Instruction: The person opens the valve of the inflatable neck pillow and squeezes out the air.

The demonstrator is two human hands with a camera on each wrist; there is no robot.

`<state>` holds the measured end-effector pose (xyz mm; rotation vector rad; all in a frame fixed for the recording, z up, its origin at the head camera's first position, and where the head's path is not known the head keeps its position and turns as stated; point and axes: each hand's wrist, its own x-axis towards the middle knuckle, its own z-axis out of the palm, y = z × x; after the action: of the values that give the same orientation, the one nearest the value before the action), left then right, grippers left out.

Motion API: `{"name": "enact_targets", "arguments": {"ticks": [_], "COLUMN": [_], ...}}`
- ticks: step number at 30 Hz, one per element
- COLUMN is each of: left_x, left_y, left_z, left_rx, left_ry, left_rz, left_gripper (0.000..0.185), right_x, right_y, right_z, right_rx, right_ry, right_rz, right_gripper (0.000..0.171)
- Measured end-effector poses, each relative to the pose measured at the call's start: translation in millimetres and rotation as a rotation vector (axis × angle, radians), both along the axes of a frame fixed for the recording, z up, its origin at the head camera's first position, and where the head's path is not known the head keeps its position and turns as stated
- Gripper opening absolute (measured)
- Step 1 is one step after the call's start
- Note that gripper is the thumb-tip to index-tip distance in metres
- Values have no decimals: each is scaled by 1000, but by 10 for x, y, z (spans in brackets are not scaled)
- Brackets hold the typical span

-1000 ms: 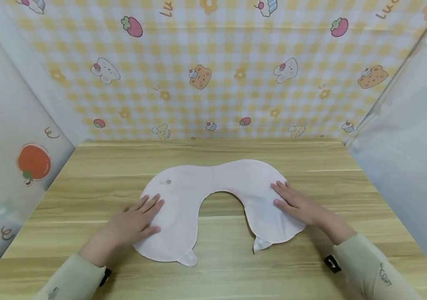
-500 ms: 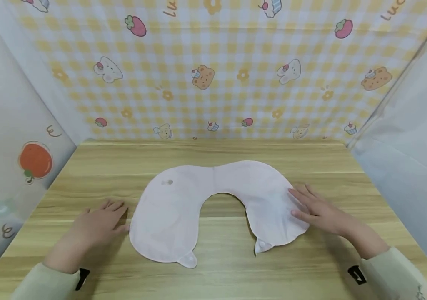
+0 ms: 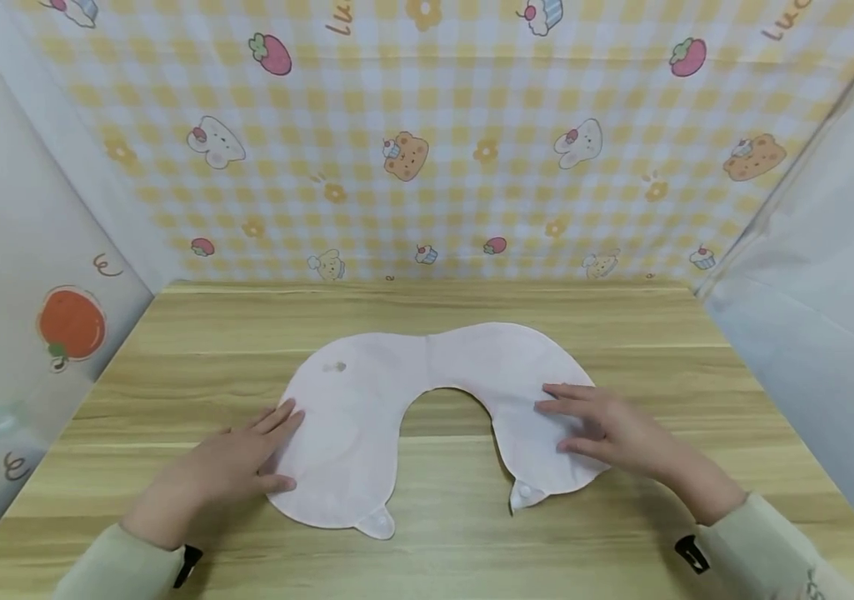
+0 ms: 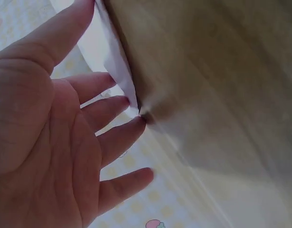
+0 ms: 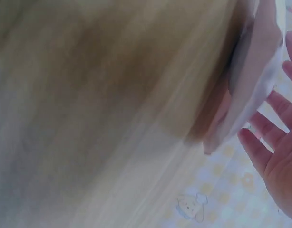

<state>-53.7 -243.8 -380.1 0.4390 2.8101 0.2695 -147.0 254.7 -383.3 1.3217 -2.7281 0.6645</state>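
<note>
On the wooden table (image 3: pixel 471 550), near its middle, a pale pink bib (image 3: pixel 427 375) spread flat in a horseshoe shape, both ends toward the person, each end with a small snap tab. On the bib's left lobe, the left hand (image 3: pixel 224 467) laid flat, fingers straight and spread, tips over the cloth's outer edge, gripping nothing; from the left wrist view, fingertips (image 4: pixel 136 124) touching the thin cloth edge. On the right lobe, the right hand (image 3: pixel 606 429) pressed flat too, fingers stretched toward the inner curve, nothing clasped. Pale green sleeves (image 3: pixel 764 550) at both wrists. Behind the table, a yellow checked backdrop (image 3: pixel 427 150) with bears, rabbits and strawberries; on the left wall (image 3: pixel 22 275), an orange picture.
</note>
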Motion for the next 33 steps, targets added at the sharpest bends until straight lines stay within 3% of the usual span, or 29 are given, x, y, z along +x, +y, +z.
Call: {"name": "enact_targets", "arguments": {"ticks": [9, 14, 22, 33], "left_x": [41, 41, 37, 46], "left_y": [56, 66, 52, 38], "left_z": [-27, -25, -28, -43], "left_rx": [3, 22, 30, 40], "left_ry": [62, 52, 30, 32], "left_rz": [-12, -9, -3, 3], "left_gripper": [91, 90, 91, 90], "right_x": [43, 44, 60, 68], "right_y": [-53, -73, -95, -156], "right_z": [-20, -44, -72, -43], "right_rx": [-35, -13, -48, -17], "right_ry": [-5, 15, -38, 14], "right_rz": [26, 4, -3, -18], "right_gripper": [52, 52, 51, 51]}}
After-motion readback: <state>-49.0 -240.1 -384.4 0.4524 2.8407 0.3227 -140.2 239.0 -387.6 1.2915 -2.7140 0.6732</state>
